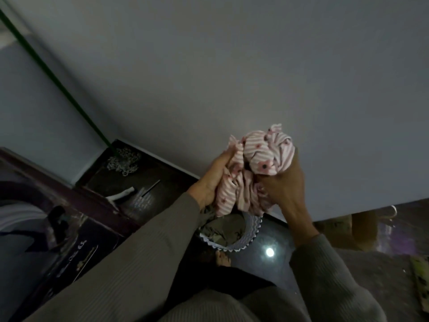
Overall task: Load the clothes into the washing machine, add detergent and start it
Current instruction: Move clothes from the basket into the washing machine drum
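Both hands hold a bunched pink striped garment (pixel 262 156) up in front of the wall, above the laundry basket (pixel 246 242) on the floor. The left hand (pixel 210 182) curls its fingers around the cloth's left side, and the right hand (pixel 286 184) grips it from the right and below. The washing machine (pixel 46 231) stands well apart at the left, with a mop (pixel 124 160) in the corner behind it.

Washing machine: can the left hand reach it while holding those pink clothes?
Probably yes. The washing machine sits close beside the left arm with nothing between, though the left hand and right hand both grip the pink striped clothes over the basket.
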`<action>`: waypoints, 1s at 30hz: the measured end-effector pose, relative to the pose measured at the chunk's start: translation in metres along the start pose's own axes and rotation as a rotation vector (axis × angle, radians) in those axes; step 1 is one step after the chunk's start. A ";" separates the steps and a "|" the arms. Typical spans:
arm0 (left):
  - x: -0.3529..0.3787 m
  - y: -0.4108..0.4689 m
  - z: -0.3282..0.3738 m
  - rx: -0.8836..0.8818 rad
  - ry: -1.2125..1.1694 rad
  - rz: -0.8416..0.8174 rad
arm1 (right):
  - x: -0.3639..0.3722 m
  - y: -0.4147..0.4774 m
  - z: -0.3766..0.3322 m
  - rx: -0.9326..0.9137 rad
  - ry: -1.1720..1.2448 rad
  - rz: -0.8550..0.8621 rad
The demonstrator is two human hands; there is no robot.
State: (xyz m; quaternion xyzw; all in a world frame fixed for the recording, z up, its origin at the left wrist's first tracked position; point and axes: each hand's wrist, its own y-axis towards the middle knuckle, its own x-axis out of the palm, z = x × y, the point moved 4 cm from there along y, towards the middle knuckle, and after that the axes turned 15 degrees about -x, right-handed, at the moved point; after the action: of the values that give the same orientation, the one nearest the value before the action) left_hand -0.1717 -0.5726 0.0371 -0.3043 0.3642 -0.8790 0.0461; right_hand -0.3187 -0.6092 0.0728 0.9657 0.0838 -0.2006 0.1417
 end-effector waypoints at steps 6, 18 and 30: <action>0.004 0.007 -0.003 0.203 0.166 0.133 | 0.038 -0.012 0.027 -0.067 -0.118 -0.213; -0.018 0.004 -0.001 0.346 0.114 0.352 | 0.036 -0.018 0.024 0.107 0.574 -0.474; -0.028 -0.032 0.001 0.201 -0.310 0.118 | 0.046 -0.036 0.049 0.644 1.052 -0.059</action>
State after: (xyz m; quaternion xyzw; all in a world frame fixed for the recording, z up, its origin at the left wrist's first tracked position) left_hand -0.1445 -0.5412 0.0451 -0.4081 0.2802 -0.8493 0.1833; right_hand -0.3029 -0.5858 0.0023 0.9268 0.1043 0.2837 -0.2228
